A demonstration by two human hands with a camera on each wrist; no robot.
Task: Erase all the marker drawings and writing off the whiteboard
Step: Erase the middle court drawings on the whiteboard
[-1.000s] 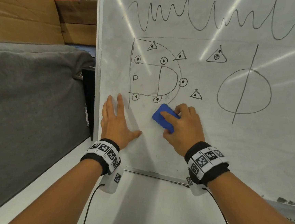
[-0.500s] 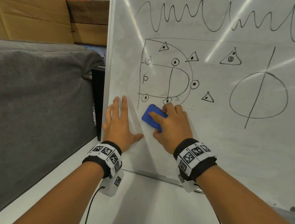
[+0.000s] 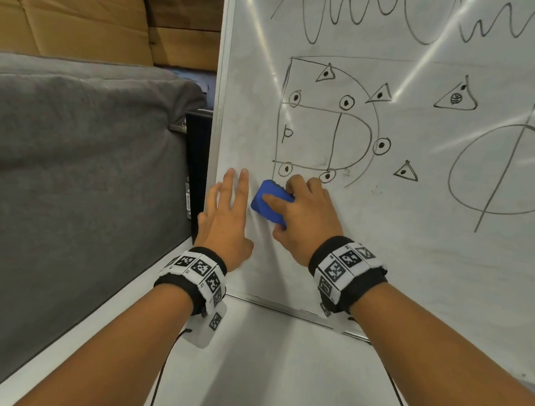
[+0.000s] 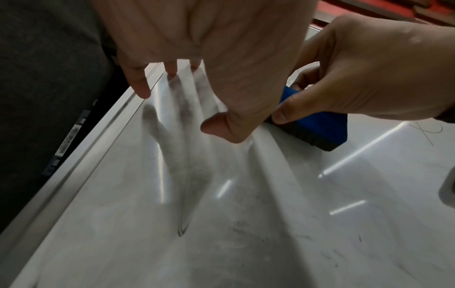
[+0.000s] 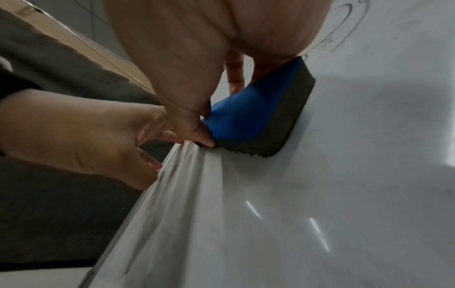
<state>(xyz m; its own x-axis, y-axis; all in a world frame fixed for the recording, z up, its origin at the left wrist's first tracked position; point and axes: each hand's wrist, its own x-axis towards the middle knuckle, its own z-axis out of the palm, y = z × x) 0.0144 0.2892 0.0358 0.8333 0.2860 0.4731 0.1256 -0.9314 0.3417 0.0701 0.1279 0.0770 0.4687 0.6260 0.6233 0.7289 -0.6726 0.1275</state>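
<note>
Slid left along the whiteboard (image 3: 414, 280) since a moment ago: right hand (image 3: 306, 219) with the blue eraser (image 3: 267, 206), now just beside the left hand (image 3: 226, 218). Fingers and thumb curled round the eraser, dark felt side flat on the board, just under the small circles at the bottom of the court drawing (image 3: 328, 124). Left hand spread out, fingertips (image 4: 172, 68) on the board near its metal edge. Wavy line (image 3: 405, 17) and crossed circle (image 3: 505, 168) up higher, not rubbed out yet
</note>
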